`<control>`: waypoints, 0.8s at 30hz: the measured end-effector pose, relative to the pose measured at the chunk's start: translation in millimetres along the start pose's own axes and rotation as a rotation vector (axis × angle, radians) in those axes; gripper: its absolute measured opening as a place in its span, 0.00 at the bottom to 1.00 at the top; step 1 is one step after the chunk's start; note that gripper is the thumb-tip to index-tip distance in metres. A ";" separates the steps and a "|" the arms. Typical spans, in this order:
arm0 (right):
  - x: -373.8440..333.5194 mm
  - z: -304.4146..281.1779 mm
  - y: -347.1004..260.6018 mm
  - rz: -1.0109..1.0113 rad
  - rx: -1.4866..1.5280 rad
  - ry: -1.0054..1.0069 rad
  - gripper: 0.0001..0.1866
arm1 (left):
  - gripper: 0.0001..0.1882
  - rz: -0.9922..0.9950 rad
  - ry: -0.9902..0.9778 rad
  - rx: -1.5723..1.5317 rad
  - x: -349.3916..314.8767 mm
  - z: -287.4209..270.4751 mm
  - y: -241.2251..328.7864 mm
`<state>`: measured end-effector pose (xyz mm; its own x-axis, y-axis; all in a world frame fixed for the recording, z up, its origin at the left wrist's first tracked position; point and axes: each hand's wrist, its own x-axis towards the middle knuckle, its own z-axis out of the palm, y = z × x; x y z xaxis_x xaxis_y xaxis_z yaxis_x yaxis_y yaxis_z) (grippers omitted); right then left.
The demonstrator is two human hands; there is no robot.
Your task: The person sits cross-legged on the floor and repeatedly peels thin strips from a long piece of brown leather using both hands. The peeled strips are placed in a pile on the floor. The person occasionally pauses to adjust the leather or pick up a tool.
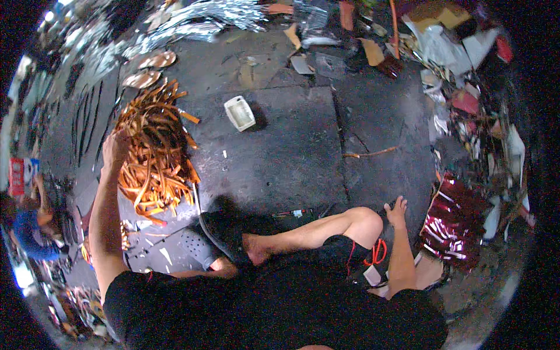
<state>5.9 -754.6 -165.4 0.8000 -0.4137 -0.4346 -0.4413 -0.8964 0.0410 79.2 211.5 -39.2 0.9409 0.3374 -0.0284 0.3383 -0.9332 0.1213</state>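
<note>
A heap of orange-brown copper strips [154, 157] lies on the dark floor at the left. My left hand [116, 149] is at its left edge, fingers curled round some strips. Out beside my bent knee, my right hand [396, 211] is held away from my body with its fingers apart and nothing in it. A small white plastic tray [240, 114] sits to the right of the heap. Just beyond the heap are two shiny round copper-coloured pieces [142, 79].
Bright silvery strips [216, 17] pile up at the far side. Mixed scrap with paper and plastic [443, 52] lines the right, beside dark red shiny sheeting [452, 221]. A thin brown rod [371, 153] lies on the floor. Another person in blue [36, 230] is at far left.
</note>
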 end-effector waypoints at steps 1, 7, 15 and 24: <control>-3.8 -2.0 -0.9 0.019 0.035 0.010 0.51 | 0.14 0.093 0.035 -0.009 2.4 -8.1 4.0; -27.5 -51.8 -58.8 0.058 -0.086 0.017 0.45 | 0.14 -0.009 -0.375 -0.756 -29.8 -66.9 0.9; -26.5 -54.5 -284.3 -0.400 0.562 0.241 0.26 | 0.14 0.056 -0.441 -0.665 -112.3 -164.4 107.6; -54.5 -90.3 -364.9 -0.667 0.596 0.515 0.30 | 0.08 0.340 -0.667 -0.481 -139.4 -176.6 230.5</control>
<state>160.1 -419.3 -75.4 0.9711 -0.0051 0.2385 0.1384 -0.8020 -0.5810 23.5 -28.7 168.0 0.8527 -0.2305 -0.4689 0.1382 -0.7659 0.6279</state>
